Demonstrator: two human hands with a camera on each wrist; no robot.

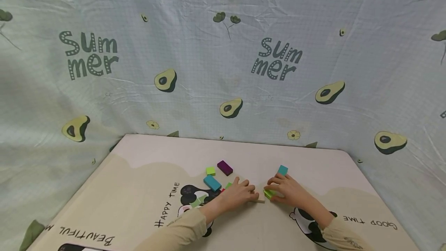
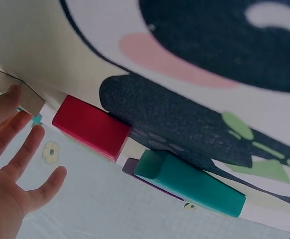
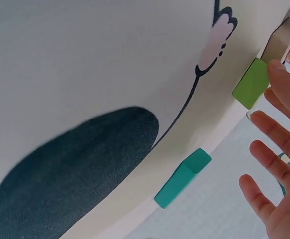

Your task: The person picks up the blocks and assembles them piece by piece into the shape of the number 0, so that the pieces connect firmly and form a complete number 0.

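In the head view my left hand is over the middle of the table, and its thumb and a finger pinch a beige block by its end. The other fingers are spread loosely. Just to the right, my right hand grips a lime-green block between thumb and fingers, low over the tabletop. The beige and green blocks stand end to end in the right wrist view. Beyond the right fingertips lies a teal block. A red block lies close beside the left hand, mostly hidden by it in the head view.
Left of the hands lie a blue block, a dark purple block, a small lime block and a partly covered green block. The table has a printed cover. A patterned curtain hangs behind it.
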